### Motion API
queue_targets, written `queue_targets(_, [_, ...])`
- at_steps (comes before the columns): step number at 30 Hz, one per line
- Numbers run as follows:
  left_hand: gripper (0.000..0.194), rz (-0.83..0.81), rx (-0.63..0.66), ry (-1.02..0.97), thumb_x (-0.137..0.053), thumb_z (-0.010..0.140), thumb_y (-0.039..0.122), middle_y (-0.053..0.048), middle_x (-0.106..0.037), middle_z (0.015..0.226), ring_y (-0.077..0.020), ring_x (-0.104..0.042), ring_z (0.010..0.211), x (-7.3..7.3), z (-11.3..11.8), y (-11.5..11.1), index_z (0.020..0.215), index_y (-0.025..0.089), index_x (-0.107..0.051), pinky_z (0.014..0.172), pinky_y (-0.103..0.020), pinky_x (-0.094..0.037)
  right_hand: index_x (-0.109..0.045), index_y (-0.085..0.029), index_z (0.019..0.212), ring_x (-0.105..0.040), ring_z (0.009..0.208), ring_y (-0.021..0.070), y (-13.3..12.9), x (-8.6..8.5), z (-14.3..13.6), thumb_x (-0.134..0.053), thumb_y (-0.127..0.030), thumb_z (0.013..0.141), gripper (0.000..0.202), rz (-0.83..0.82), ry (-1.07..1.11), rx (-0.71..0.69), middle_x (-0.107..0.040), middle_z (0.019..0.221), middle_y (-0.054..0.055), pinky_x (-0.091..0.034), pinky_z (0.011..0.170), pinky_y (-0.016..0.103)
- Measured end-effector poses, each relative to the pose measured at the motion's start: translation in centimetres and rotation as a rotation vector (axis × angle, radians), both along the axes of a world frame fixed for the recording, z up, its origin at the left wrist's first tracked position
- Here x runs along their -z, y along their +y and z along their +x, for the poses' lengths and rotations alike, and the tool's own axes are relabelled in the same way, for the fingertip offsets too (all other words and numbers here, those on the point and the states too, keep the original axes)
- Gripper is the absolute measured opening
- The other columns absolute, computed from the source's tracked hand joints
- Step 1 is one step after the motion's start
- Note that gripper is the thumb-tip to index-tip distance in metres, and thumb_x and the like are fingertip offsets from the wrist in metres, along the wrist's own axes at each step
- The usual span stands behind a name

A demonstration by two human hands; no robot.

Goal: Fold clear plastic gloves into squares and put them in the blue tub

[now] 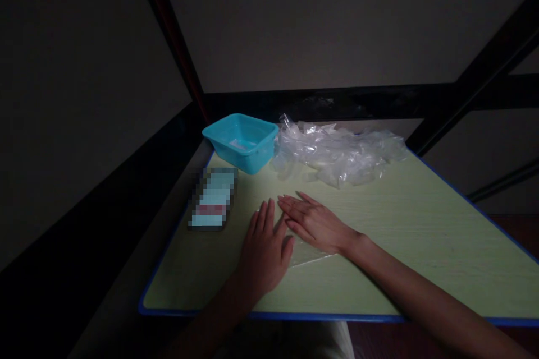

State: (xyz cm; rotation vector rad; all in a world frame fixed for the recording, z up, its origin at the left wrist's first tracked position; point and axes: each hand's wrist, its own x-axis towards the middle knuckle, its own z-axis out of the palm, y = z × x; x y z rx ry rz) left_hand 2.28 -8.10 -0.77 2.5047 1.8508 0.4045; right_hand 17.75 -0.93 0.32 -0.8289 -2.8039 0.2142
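Both my hands lie flat near the front middle of the table, over a clear plastic bag (309, 257). My left hand (264, 255) rests palm down on the bag's left side with its fingers stretched out. Slanting in from the right, my right hand (314, 223) lies palm down across the bag, its fingers extended toward the left hand. The fingertips of the right hand come close to the left index finger; whether they touch I cannot tell. Much of the bag is hidden beneath the hands.
A turquoise plastic basin (256, 160) stands at the table's back left. Beside it spreads a crumpled heap of clear plastic bags (345, 154). A phone with a blurred screen (214, 199) lies near the left edge. The pale green table (421, 235) has a blue rim; walls stand behind and left.
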Motion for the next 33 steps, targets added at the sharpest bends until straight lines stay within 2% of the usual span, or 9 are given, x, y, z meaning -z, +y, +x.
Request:
queue_targets(4, [0.034,0.01,0.003,-0.015,-0.049,0.086,0.03,-0.02,-0.035,0.143,-0.0346,-0.028,0.133,0.1,0.0,0.1,0.116,0.015,-0.057,0.105,-0.051,-0.031,-0.036,-0.005,0.137,-0.033,0.132,0.022,0.2,0.1,-0.2,-0.027,-0.03,0.095,0.049,-0.016,-0.022,0.034,-0.037,0.142,0.016,-0.02,0.111,0.045])
queue_targets(14, [0.038,0.056,0.016,0.038,-0.049,0.085,0.027,-0.022,-0.037,0.141,-0.0357,-0.032,0.131,0.3,-0.1,0.1,0.121,0.014,-0.053,0.103,-0.052,-0.034,-0.028,-0.004,0.14,-0.021,0.136,0.0215,0.2,-0.3,-0.2,-0.027,-0.033,0.095,0.054,-0.052,-0.085,0.039,-0.025,0.147,0.016,-0.02,0.111,0.044])
queue_targets(17, [0.04,0.071,0.017,0.044,-0.049,0.086,0.027,-0.021,-0.036,0.141,-0.0357,-0.032,0.131,0.4,-0.1,0.1,0.123,0.014,-0.051,0.102,-0.052,-0.034,-0.027,-0.005,0.141,-0.019,0.137,0.021,0.6,-1.0,0.2,-0.026,-0.033,0.095,0.054,-0.058,-0.028,0.056,-0.023,0.148,0.015,-0.02,0.111,0.044])
queue_targets(20, [0.049,0.082,0.027,0.061,-0.048,0.086,0.027,-0.022,-0.034,0.142,-0.0361,-0.031,0.132,0.3,-0.1,0.1,0.133,0.014,-0.041,0.101,-0.051,-0.035,-0.025,-0.007,0.141,-0.017,0.137,0.0216,1.0,-2.0,1.2,-0.025,-0.032,0.094,0.054,-0.037,0.03,0.114,-0.021,0.148,0.015,-0.02,0.111,0.046])
queue_targets(24, [0.055,0.094,0.031,0.084,-0.05,0.085,0.028,-0.023,-0.032,0.143,-0.0374,-0.029,0.132,-0.2,-0.2,0.0,0.136,0.013,-0.036,0.101,-0.051,-0.035,-0.025,-0.003,0.141,-0.017,0.137,0.0225,0.8,-3.0,2.9,-0.025,-0.032,0.094,0.055,-0.004,0.026,0.17,-0.023,0.147,0.017,-0.02,0.111,0.045])
queue_targets(29, [0.053,0.131,0.017,0.077,-0.047,0.086,0.029,-0.021,-0.032,0.144,-0.036,-0.028,0.133,-1.0,-0.4,0.5,0.134,0.01,-0.039,0.102,-0.054,-0.032,-0.026,-0.007,0.142,-0.02,0.136,0.0235,-0.9,-2.5,2.8,-0.028,-0.03,0.093,0.054,0.016,-0.036,0.167,-0.024,0.147,0.016,-0.024,0.11,0.046])
queue_targets(33, [0.052,0.114,0.071,0.083,-0.039,0.089,0.028,-0.018,-0.033,0.144,-0.0294,-0.029,0.134,-0.9,-0.4,1.2,0.134,0.005,-0.037,0.106,-0.047,-0.03,-0.029,-0.005,0.14,-0.021,0.136,0.0241,-2.1,-1.5,1.7,-0.029,-0.028,0.093,0.053,0.052,-0.063,0.124,-0.026,0.146,0.017,-0.026,0.109,0.045])
